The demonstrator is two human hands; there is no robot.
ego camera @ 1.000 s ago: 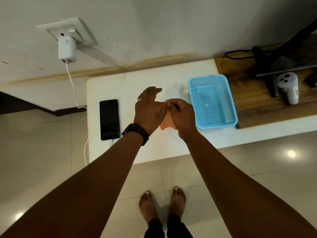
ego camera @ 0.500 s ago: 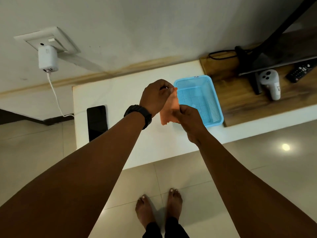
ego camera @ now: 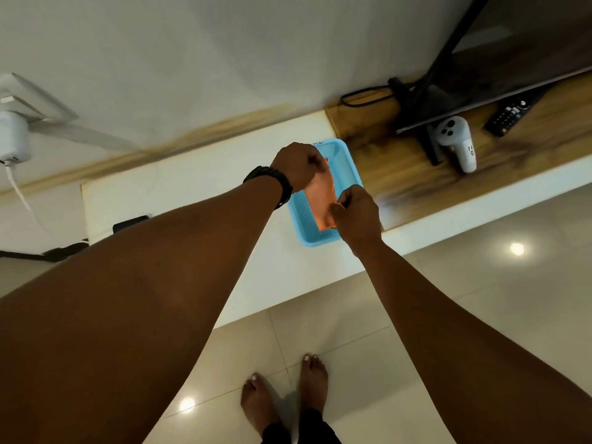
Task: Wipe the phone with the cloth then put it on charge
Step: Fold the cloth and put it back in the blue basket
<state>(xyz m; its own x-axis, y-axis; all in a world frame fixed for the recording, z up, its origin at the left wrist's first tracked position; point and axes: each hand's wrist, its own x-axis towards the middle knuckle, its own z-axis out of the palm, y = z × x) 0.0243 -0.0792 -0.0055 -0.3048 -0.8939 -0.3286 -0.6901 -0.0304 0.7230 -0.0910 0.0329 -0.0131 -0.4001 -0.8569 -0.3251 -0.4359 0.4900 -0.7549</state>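
Observation:
An orange cloth (ego camera: 323, 200) hangs stretched between my two hands over the blue basket (ego camera: 299, 217). My left hand (ego camera: 298, 166) pinches its far edge and my right hand (ego camera: 354, 214) pinches its near edge. The black phone (ego camera: 129, 223) lies on the white counter at the left, mostly hidden behind my left forearm. A white charger (ego camera: 12, 141) is plugged into the wall socket at the far left, and its white cable (ego camera: 17, 190) runs down toward the phone's side of the counter.
The white counter (ego camera: 192, 187) meets a wooden shelf (ego camera: 400, 174) on the right, which holds a TV stand, a white controller (ego camera: 458, 141) and a black remote (ego camera: 509, 112). My bare feet stand on the tiled floor below.
Both hands have carried the orange cloth to the right, from above the counter to over the blue basket. The view has shifted right, so the phone now sits behind my left forearm.

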